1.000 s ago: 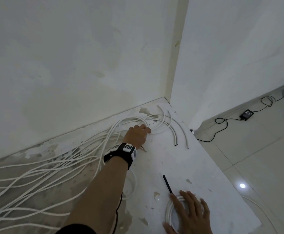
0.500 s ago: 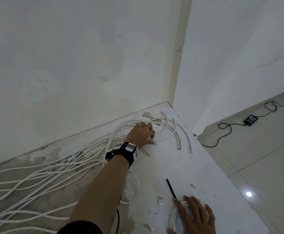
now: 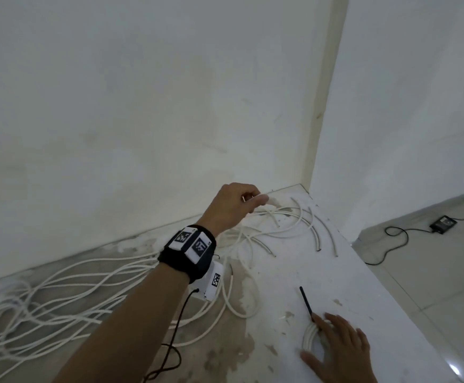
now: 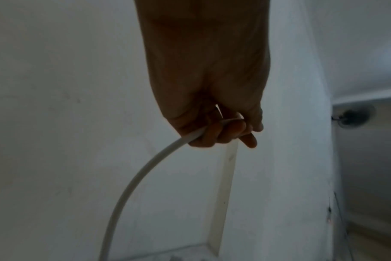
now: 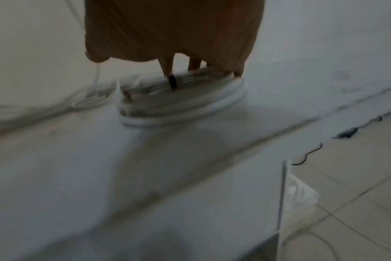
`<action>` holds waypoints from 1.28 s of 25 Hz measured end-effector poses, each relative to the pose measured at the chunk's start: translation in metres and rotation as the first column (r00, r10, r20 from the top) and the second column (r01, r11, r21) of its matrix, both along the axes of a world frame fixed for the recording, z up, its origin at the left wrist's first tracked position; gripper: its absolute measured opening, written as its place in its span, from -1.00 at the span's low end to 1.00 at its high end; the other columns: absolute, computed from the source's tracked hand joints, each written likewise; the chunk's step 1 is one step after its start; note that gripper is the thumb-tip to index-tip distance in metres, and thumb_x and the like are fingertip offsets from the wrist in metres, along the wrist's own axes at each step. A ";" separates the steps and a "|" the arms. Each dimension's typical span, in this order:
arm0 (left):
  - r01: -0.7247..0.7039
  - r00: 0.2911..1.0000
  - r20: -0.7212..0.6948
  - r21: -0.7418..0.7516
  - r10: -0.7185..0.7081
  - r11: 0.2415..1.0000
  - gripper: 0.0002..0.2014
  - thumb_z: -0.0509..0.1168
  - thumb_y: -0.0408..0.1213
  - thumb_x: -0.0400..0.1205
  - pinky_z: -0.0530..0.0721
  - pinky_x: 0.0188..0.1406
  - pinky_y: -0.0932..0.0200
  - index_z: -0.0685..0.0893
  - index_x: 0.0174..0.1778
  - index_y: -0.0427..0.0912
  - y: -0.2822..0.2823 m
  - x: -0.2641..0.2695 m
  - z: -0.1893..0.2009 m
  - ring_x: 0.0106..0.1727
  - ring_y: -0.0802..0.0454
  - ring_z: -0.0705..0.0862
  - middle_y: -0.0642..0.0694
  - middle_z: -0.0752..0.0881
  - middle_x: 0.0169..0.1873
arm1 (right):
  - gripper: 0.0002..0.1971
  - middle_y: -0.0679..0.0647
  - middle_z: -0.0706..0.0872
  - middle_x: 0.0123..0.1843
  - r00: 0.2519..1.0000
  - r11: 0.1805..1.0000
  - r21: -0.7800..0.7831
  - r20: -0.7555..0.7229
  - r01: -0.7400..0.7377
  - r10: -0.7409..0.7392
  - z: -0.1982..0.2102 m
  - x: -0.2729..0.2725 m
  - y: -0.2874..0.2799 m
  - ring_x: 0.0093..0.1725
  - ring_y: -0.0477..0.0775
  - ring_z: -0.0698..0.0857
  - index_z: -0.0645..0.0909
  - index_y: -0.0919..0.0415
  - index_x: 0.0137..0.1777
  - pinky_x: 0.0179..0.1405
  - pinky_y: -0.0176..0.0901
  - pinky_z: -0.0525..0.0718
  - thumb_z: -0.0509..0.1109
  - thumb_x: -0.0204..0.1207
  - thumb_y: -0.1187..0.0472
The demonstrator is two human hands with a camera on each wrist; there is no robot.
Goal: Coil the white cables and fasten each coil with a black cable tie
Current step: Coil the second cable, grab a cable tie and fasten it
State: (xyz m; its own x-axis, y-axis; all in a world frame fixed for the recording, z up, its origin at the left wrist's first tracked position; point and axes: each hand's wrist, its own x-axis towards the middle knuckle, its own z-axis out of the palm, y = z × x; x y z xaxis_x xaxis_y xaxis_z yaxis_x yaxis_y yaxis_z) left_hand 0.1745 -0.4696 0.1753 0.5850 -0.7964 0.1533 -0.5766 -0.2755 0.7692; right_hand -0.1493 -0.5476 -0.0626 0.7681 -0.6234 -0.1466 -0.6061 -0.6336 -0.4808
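Note:
My left hand is raised above the far end of the white platform, near the wall corner, gripping the end of a white cable. In the left wrist view that cable curves down out of my curled fingers. Many loose white cables sprawl over the platform to the left. My right hand lies flat with spread fingers on a finished white coil at the near right. A black cable tie wraps that coil, and its tail sticks out toward the wall. The tie also shows under my fingertips.
Several short cable ends lie by the wall corner. The platform's right edge drops to a tiled floor, where a black adapter and its black cord lie. A black wire hangs from my left wristband.
My left hand has closed on a cable end and lifted it off the platform toward the wall. The right hand stays pressed on the coil.

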 end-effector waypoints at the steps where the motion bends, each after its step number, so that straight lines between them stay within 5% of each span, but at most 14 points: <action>1: -0.003 0.997 -0.083 -0.008 0.002 1.000 -0.75 0.37 -0.03 0.66 0.49 -0.40 0.22 0.80 -0.23 -0.09 0.019 -0.004 0.019 -0.49 0.11 0.47 -0.09 0.61 -0.50 | -0.02 -0.01 0.72 0.37 0.997 0.998 0.036 0.044 0.059 -0.060 0.011 0.005 0.001 0.42 0.16 0.63 0.67 -0.22 0.38 0.41 0.40 0.45 0.10 0.10 -0.78; 3: -0.022 0.972 -0.235 -0.065 0.006 0.998 -0.72 0.31 -0.07 0.70 0.41 -0.43 0.27 0.82 -0.14 -0.16 0.049 -0.013 0.052 -0.49 0.10 0.39 -0.04 0.48 -0.52 | -0.10 0.03 0.75 0.31 0.969 0.994 0.029 0.223 0.104 -0.108 0.044 0.033 0.006 0.38 0.22 0.67 0.72 -0.08 0.32 0.41 0.40 0.49 0.04 0.32 -0.71; 5: -0.054 0.933 -0.361 -0.140 0.000 0.989 -0.70 0.24 -0.14 0.75 0.37 -0.41 0.29 0.80 0.00 -0.25 0.072 -0.025 0.080 -0.45 0.12 0.36 0.01 0.43 -0.45 | -0.27 -0.04 0.75 0.24 0.882 0.999 -0.033 0.471 0.018 -0.001 0.094 0.080 0.020 0.32 0.12 0.70 0.70 0.00 0.32 0.38 0.28 0.56 0.10 0.52 -0.55; 7: -0.047 0.886 -0.460 -0.204 -0.054 0.978 -0.69 0.15 -0.23 0.79 0.41 -0.35 0.29 0.75 0.14 -0.31 0.089 -0.037 0.107 -0.40 0.16 0.42 0.05 0.48 -0.39 | -0.40 -0.19 0.65 0.34 0.748 0.986 0.044 0.658 -0.160 0.092 0.152 0.130 0.046 0.38 -0.17 0.59 0.59 -0.02 0.46 0.46 -0.15 0.49 0.25 0.59 -0.39; 9: -0.041 0.865 -0.492 -0.272 -0.102 0.961 -0.66 0.10 -0.26 0.81 0.60 -0.21 0.29 0.66 0.25 -0.42 0.111 -0.050 0.133 -0.29 0.14 0.60 0.11 0.59 -0.35 | -0.50 -0.25 0.61 0.37 0.703 0.896 0.197 0.693 -0.397 0.159 0.206 0.170 0.083 0.36 -0.37 0.53 0.49 -0.09 0.53 0.33 -0.50 0.43 0.31 0.65 -0.24; 11: -0.084 0.884 -0.462 -0.310 -0.072 0.947 -0.66 0.08 -0.19 0.82 0.76 -0.06 0.15 0.64 0.27 -0.35 0.133 -0.056 0.153 -0.18 0.03 0.77 0.08 0.61 -0.36 | -0.70 -0.09 0.73 0.16 0.689 0.761 0.308 0.684 -0.571 0.241 0.237 0.193 0.120 0.16 -0.21 0.67 0.56 0.02 0.38 0.14 -0.37 0.54 0.27 0.74 -0.04; 14: -0.197 0.944 -0.310 -0.256 0.113 0.946 -0.70 0.08 -0.10 0.81 0.61 -0.42 0.25 0.70 0.13 -0.11 0.171 -0.047 0.170 -0.46 0.11 0.57 0.04 0.45 -0.44 | -0.68 0.07 0.66 -0.22 0.631 0.604 0.359 0.704 -0.711 0.324 0.248 0.195 0.162 -0.17 -0.05 0.65 0.62 0.31 0.08 -0.03 -0.32 0.58 0.10 0.84 0.14; 16: -0.306 0.926 -0.302 -0.249 0.227 0.919 -0.69 0.09 -0.12 0.81 0.33 -0.58 0.34 0.75 0.07 -0.07 0.200 -0.027 0.176 -0.53 0.18 0.32 0.06 0.39 -0.45 | -0.59 0.04 0.55 -0.35 0.670 0.492 0.474 0.636 -0.730 0.382 0.231 0.182 0.174 -0.31 -0.03 0.59 0.65 0.29 0.01 -0.17 -0.33 0.55 0.04 0.85 0.09; 20: -0.473 0.831 -0.406 -0.153 0.381 0.868 -0.69 0.10 -0.18 0.81 0.25 -0.66 0.37 0.74 0.09 -0.21 0.275 0.011 0.191 -0.56 0.19 0.27 0.04 0.38 -0.47 | -0.60 0.04 0.52 -0.34 0.802 0.346 0.728 0.485 -0.592 0.349 0.186 0.148 0.158 -0.28 0.04 0.61 0.72 0.11 -0.13 -0.11 -0.14 0.56 0.27 0.70 -0.17; 22: -0.516 0.800 -0.407 -0.090 0.442 0.852 -0.67 0.11 -0.16 0.81 0.26 -0.64 0.35 0.73 0.14 -0.27 0.308 0.020 0.185 -0.54 0.17 0.28 0.06 0.38 -0.51 | -0.62 0.07 0.61 -0.27 0.832 0.401 0.735 0.424 -0.547 0.358 0.178 0.142 0.141 -0.15 0.08 0.70 0.70 0.05 -0.23 0.02 -0.03 0.59 0.34 0.55 -0.25; 24: -0.578 0.772 -0.386 -0.093 0.505 0.811 -0.66 0.10 -0.16 0.81 0.27 -0.65 0.36 0.73 0.15 -0.28 0.333 0.021 0.174 -0.55 0.17 0.29 0.07 0.37 -0.53 | -0.62 0.10 0.69 -0.21 0.842 0.497 0.692 0.330 -0.524 0.428 0.184 0.144 0.132 -0.04 0.10 0.74 0.64 0.05 -0.29 0.18 0.08 0.62 0.32 0.64 -0.18; 27: -0.589 0.770 -0.366 -0.093 0.523 0.803 -0.65 0.08 -0.17 0.82 0.24 -0.64 0.34 0.74 0.12 -0.27 0.356 0.013 0.160 -0.54 0.16 0.26 0.08 0.36 -0.54 | -0.61 0.15 0.56 -0.36 0.904 0.673 0.605 0.303 -0.427 0.301 0.214 0.162 0.126 -0.38 0.06 0.65 0.52 0.16 -0.31 -0.25 -0.01 0.64 0.29 0.75 0.01; 29: -0.523 0.791 -0.393 -0.039 0.468 0.852 -0.65 0.08 -0.19 0.82 0.21 -0.64 0.35 0.74 0.04 -0.28 0.361 -0.001 0.146 -0.53 0.16 0.27 0.03 0.39 -0.51 | -0.63 0.07 0.39 -0.45 0.919 0.812 0.474 0.353 -0.340 0.178 0.246 0.177 0.127 -0.51 -0.02 0.42 0.55 0.20 -0.31 -0.52 -0.19 0.46 0.32 0.73 0.05; 32: -0.411 0.808 -0.437 0.062 0.395 0.910 -0.65 0.06 -0.20 0.82 0.29 -0.64 0.35 0.72 -0.03 -0.25 0.340 -0.033 0.119 -0.60 0.15 0.42 -0.02 0.51 -0.50 | -0.70 0.05 0.42 -0.42 0.863 0.846 0.441 0.504 -0.301 0.044 0.301 0.194 0.147 -0.46 -0.01 0.38 0.71 0.21 -0.19 -0.52 -0.23 0.37 0.26 0.74 0.17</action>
